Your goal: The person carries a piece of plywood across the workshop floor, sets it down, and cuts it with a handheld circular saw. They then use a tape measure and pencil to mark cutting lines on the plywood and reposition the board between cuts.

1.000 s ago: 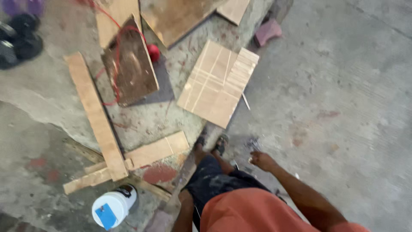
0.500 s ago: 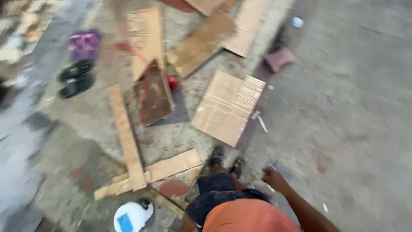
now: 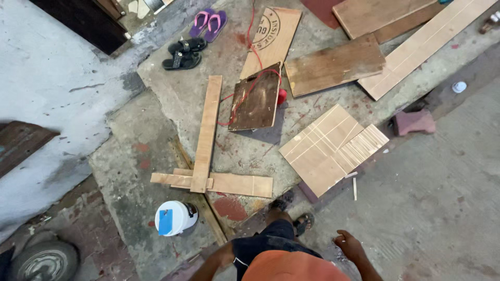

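Since the earlier frame, view has pulled back and more boards show. Right hand point(image 3: 350, 244) hangs loosely open, holding nothing; the scored plywood panel point(image 3: 330, 148) lies ahead, nearer it. Left hand is hidden.

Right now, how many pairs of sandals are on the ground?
2. The purple pair lies at the top by the dark doorway. The black pair sits just below it on the concrete. Others may be hidden out of view.

Bucket point(image 3: 176, 218) left of feet, long plank point(image 3: 207, 132) across short boards point(image 3: 229, 183)
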{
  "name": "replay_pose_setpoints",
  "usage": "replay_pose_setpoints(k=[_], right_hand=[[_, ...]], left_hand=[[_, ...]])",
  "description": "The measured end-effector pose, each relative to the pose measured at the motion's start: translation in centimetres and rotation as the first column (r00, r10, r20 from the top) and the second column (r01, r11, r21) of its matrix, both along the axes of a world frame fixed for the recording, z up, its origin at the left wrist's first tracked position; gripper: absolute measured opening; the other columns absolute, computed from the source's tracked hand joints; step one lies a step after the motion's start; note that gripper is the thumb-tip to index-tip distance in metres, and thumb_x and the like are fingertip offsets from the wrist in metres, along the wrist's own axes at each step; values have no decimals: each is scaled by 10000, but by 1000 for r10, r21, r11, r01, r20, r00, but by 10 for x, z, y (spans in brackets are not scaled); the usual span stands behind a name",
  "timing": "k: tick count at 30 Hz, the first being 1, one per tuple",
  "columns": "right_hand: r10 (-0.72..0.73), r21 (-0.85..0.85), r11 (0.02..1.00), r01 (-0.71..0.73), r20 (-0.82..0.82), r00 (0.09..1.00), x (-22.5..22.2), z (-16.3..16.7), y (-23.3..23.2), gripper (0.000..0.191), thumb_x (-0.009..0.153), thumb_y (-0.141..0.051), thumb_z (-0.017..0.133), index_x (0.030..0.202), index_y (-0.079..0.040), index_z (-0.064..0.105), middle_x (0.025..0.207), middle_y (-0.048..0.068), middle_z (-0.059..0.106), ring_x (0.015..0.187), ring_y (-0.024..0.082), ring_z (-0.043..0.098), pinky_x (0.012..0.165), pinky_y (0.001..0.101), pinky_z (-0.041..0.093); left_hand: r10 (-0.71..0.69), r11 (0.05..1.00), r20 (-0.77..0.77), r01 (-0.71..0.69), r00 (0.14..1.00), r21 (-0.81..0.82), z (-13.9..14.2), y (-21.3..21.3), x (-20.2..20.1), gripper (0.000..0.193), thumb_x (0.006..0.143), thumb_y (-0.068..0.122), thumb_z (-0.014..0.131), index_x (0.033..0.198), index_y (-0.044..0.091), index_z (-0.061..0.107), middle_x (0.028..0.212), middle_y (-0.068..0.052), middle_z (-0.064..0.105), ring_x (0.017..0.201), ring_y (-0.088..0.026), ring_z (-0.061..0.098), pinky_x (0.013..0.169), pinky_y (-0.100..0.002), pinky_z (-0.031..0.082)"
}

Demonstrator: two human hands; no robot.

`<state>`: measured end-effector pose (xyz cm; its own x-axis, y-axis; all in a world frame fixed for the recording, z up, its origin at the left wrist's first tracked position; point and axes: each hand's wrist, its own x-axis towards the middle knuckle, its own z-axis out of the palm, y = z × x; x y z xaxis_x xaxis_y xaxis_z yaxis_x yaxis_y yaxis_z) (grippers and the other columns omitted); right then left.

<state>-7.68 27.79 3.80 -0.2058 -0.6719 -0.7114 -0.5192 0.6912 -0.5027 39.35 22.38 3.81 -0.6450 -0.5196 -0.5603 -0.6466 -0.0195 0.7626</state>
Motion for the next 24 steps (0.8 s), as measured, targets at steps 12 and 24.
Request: replay_pose_setpoints(k=[12, 24], right_hand=[[5, -157, 988, 1, 41, 999, 2, 13, 1, 515, 932, -381, 673, 1359, -97, 622, 1073, 143, 768, 1018, 267, 753, 889, 376, 578], [48, -480, 862, 163, 396, 917, 63, 66, -50, 751, 822, -159, 831, 1479, -84, 474, 1442, 113, 521, 1213, 231, 636, 973, 390, 568]], left_hand=[[689, 695, 138, -702, 712, 153, 18, -39, -8, 443, 787, 303, 849, 1142, 63, 736, 952, -39, 755, 830, -171, 694, 720, -377, 582], [974, 127, -23, -460, 225, 879, 19, -88, -217, 353, 968, 384, 565, 1199, 132, 651, 1082, -91, 746, 976, -272, 763, 731, -358, 584]])
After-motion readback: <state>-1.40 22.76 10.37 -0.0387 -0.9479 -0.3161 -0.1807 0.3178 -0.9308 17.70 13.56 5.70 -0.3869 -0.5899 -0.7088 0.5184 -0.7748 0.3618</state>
